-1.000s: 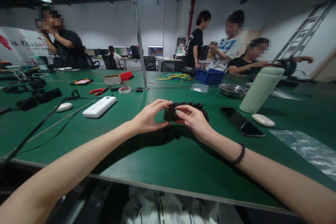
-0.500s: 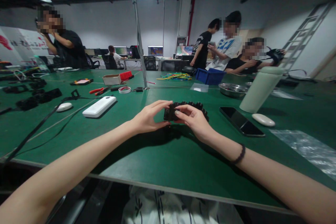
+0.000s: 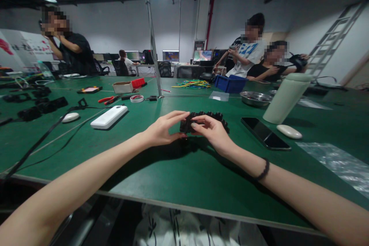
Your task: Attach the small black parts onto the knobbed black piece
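A black object with a notched, toothed edge (image 3: 184, 125) is held between my two hands above the green table (image 3: 173, 173). My left hand (image 3: 165, 128) grips its left end, with fingers on top and the thumb below. The fingers of my right hand (image 3: 212, 132) are bent and pinch its front side. Part of the black object shows behind my right hand, and the rest is covered by my fingers. Its shadow falls on the table below.
Left are a white device (image 3: 109, 117), a white oval case (image 3: 70, 117) and red pliers (image 3: 106, 100). Right are a black phone (image 3: 265, 133), another oval case (image 3: 289, 131), a green bottle (image 3: 286, 98), a metal bowl (image 3: 255, 98) and plastic wrap (image 3: 337, 163). People are behind the table.
My hands and the black object have barely moved; my right fingers shifted slightly. In the background, the person in black has moved right, mostly behind the one in white.
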The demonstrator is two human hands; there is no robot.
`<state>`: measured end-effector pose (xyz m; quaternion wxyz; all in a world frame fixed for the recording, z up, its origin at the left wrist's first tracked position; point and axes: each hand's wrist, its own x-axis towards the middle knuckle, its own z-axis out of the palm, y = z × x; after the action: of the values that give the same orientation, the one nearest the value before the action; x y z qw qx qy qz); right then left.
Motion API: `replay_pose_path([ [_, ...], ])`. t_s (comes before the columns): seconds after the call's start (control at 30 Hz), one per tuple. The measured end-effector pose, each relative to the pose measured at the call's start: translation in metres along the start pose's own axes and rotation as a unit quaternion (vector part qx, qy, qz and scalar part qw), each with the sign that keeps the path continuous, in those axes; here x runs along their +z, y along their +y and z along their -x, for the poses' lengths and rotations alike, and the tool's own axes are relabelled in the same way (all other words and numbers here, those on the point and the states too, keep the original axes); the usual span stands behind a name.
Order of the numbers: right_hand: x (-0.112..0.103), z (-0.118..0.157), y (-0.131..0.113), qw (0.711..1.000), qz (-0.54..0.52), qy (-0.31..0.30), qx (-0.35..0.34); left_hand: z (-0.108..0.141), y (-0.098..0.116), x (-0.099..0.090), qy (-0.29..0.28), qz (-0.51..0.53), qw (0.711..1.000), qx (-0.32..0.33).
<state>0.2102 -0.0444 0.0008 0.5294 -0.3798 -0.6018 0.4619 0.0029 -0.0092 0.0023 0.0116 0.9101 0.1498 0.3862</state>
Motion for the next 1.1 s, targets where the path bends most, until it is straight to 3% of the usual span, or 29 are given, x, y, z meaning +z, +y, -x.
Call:
replay_pose_path([
  [0.47,-0.0005,0.001,0.0002,1.0,0.008,-0.004,0.0,-0.0001,-0.0007,-0.0001,0.005,-0.022,1.0,0.014],
  [0.93,0.0004,0.0021,-0.0036,0.999,0.005,-0.032,-0.008,-0.0022,0.0026,-0.0041,0.013,-0.019,0.999,-0.024],
  [1.1,0.0005,0.0016,-0.004,1.0,0.022,-0.01,-0.014,-0.0027,0.0032,-0.0032,0.015,-0.016,0.999,-0.03],
])
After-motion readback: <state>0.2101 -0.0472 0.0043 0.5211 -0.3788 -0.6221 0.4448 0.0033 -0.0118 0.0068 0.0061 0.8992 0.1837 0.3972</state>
